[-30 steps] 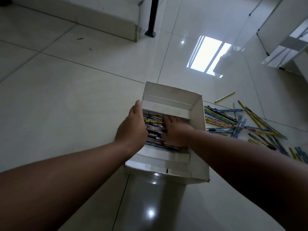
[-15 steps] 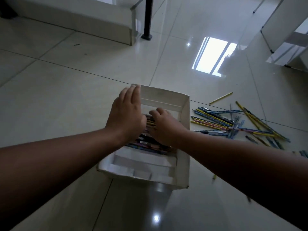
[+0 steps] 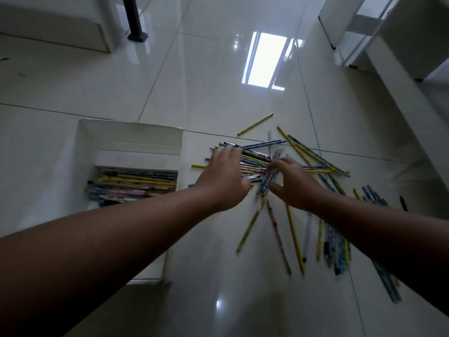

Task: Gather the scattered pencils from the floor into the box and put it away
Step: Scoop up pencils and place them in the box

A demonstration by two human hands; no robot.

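Note:
A white cardboard box (image 3: 131,132) lies open on the tiled floor at the left, with several yellow, blue and pink pencils (image 3: 138,182) stacked in its inner tray. To its right, many loose pencils (image 3: 308,154) are scattered over the floor. My left hand (image 3: 224,177) rests on the left part of the pile, fingers spread over the pencils. My right hand (image 3: 295,181) is curled around a few blue pencils (image 3: 268,181) at the pile's middle, fingers on either side of them. More pencils (image 3: 294,234) lie nearer me, partly hidden under my right forearm.
A black post (image 3: 134,20) stands on the floor at the back, beside a white low block (image 3: 53,27). White furniture panels (image 3: 401,45) rise at the right. A bright window reflection (image 3: 267,62) shines on the glossy tiles.
Both hands have left the box and moved right to the loose pile on the floor. The view has swung right, so the box now sits at the left.

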